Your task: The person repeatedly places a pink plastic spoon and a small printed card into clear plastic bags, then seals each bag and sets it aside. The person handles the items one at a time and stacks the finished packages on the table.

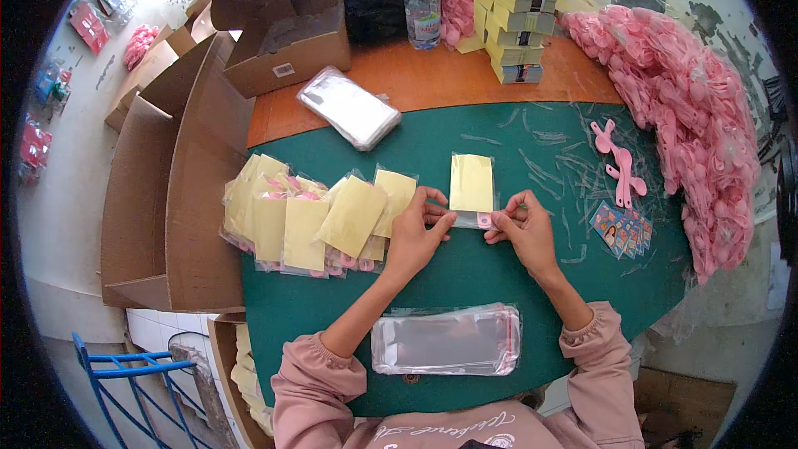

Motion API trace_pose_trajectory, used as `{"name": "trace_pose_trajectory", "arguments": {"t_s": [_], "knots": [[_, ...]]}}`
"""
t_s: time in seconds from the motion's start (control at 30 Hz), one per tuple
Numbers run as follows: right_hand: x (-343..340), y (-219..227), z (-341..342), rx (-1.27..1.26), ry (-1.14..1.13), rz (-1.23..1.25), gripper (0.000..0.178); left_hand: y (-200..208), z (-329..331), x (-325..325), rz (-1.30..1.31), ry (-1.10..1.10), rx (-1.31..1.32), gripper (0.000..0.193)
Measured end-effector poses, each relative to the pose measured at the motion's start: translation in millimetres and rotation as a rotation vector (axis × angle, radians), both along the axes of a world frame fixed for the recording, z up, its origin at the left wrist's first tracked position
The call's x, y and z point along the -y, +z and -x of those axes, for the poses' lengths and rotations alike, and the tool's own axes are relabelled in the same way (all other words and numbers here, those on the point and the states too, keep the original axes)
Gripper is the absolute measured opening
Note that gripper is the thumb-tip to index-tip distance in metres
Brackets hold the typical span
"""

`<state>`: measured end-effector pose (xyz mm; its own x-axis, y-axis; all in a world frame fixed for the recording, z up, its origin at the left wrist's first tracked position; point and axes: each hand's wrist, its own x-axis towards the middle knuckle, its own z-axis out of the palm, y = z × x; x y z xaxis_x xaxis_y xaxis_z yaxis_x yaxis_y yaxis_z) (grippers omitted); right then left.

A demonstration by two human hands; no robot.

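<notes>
In front of me on the green table top lies a clear plastic bag [465,218] with a yellow card [471,183] inside and a bit of pink plastic showing at its near end. The thumb and fingers of my left hand [420,233] pinch the near left corner of this bag. At its near right corner, beside the pink piece, my right hand [525,233] is closed on the plastic. Left of my left hand spreads a pile of filled bags [309,220] with yellow cards and pink ends. Close to my body rests a stack of flat clear bags [446,341].
Cardboard boxes [195,191] line the left edge. At the back stand a water bottle [421,4] and stacked cards [511,25], near a bundle of clear bags [349,106]. On the right are pink spoons [619,162], printed cards [622,230], thin plastic strips and a large pink heap [690,116].
</notes>
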<state>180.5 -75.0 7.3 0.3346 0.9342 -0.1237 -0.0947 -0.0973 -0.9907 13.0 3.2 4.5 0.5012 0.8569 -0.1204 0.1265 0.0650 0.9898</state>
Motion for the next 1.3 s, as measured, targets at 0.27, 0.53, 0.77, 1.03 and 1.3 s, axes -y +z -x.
{"name": "trace_pose_trajectory", "arguments": {"t_s": [0.27,0.53,0.77,1.03,1.3], "knots": [[0,15,4,0.136,0.035,0.026,0.017,14,4,3,-0.185,-0.075,-0.093,0.026],[27,35,-147,1.451,-0.482,0.326,0.018,93,89,-30,-1.011,-0.050,-0.806,0.027],[50,-3,-201,1.304,-0.603,0.437,0.019,76,28,45,-0.638,-0.927,-0.499,0.037],[50,11,-199,1.411,-0.761,0.231,0.018,54,17,36,-0.436,-0.929,-0.358,0.021],[40,74,-128,1.061,-0.593,0.050,0.016,44,16,45,-0.534,-0.920,-0.405,0.018]]}}
